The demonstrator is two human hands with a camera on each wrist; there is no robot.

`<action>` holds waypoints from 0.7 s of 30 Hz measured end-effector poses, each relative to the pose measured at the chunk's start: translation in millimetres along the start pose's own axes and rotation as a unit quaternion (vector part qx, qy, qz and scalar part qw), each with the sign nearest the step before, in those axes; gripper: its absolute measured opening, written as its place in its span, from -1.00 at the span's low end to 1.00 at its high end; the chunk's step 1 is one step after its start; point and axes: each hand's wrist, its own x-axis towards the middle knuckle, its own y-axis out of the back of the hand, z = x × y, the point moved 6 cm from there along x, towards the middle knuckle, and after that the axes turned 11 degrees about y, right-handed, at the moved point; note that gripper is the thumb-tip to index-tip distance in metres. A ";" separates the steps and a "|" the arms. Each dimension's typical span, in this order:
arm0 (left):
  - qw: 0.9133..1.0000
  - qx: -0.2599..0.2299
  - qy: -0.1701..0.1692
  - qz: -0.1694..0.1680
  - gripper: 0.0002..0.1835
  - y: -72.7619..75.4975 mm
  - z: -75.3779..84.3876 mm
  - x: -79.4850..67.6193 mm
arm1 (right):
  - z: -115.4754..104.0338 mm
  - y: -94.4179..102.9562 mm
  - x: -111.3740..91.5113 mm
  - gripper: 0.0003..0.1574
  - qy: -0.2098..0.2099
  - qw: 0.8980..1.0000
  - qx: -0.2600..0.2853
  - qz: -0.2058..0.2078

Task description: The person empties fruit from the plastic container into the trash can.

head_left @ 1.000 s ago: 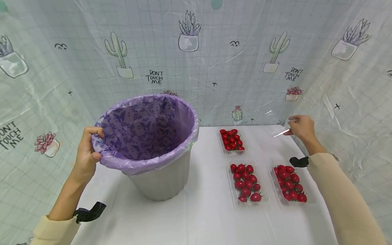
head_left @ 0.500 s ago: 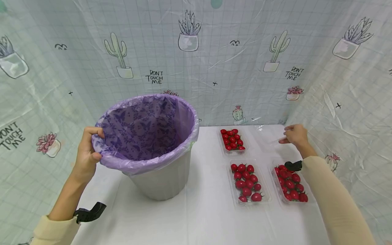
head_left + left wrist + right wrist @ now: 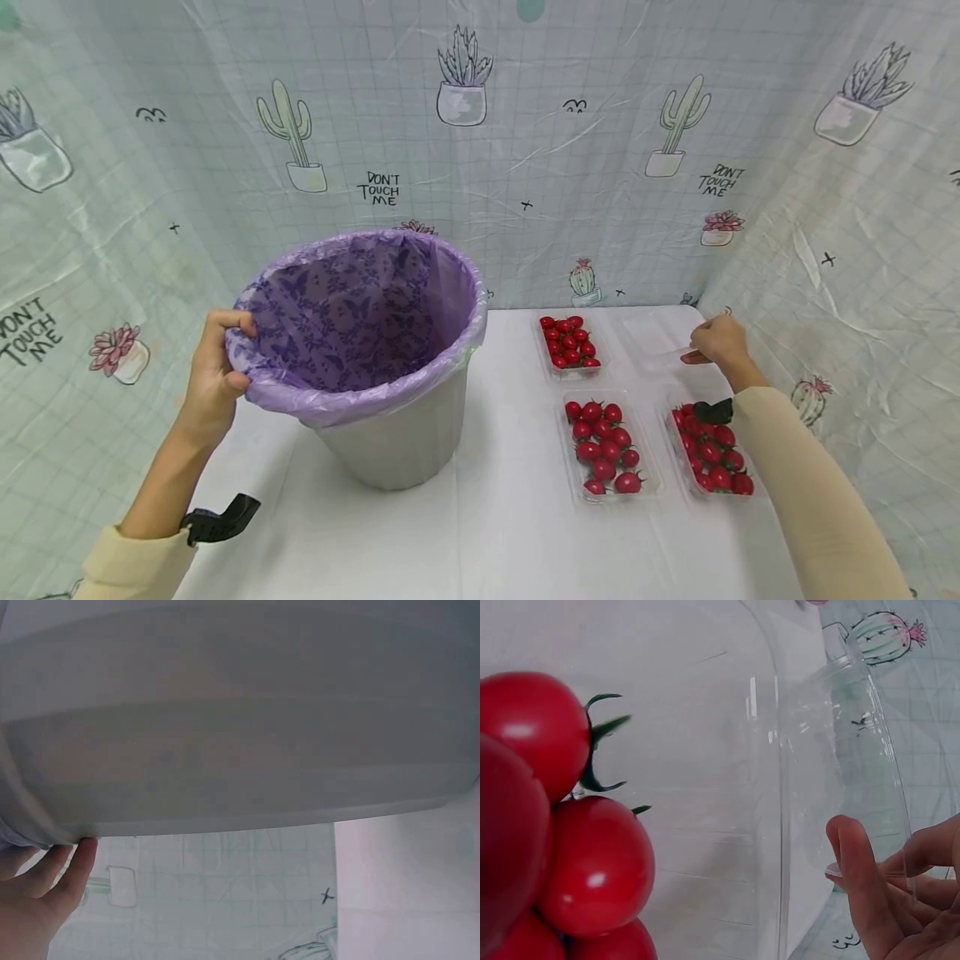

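Note:
My left hand (image 3: 213, 375) grips the rim of a grey trash bin (image 3: 397, 446) lined with a purple butterfly-print bag (image 3: 345, 325). The bin tilts so that its mouth faces me. In the left wrist view the bin's grey side (image 3: 240, 750) fills most of the picture, with the fingers (image 3: 71, 881) at its edge. At the back right corner of the table, my right hand (image 3: 722, 343) pinches the edge of a clear plastic container (image 3: 648, 333) low at the tabletop. The right wrist view shows thumb and fingers on its transparent wall (image 3: 870, 772).
Three clear boxes of cherry tomatoes stand on the white table (image 3: 510, 533): a back box (image 3: 568, 342), a middle box (image 3: 606, 450) and a right box (image 3: 712, 454) partly under my right forearm. A printed cactus curtain (image 3: 525, 167) encloses the table.
My right hand has moved down and slightly left, lowering the clear container to the tabletop behind the right tomato box. The left hand and the bin have stayed put.

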 end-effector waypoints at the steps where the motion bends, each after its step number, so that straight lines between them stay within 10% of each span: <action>1: 1.000 0.000 0.000 0.000 -0.28 0.1 -0.2 0.0 | -0.1 -0.7 -0.9 -0.42 0.001 1.000 -0.010 0.000; 21: 1.000 -0.001 0.000 0.003 -0.27 1.1 -1.0 1.0 | 6.7 -7.7 -3.2 -0.48 0.013 0.992 -0.096 -0.080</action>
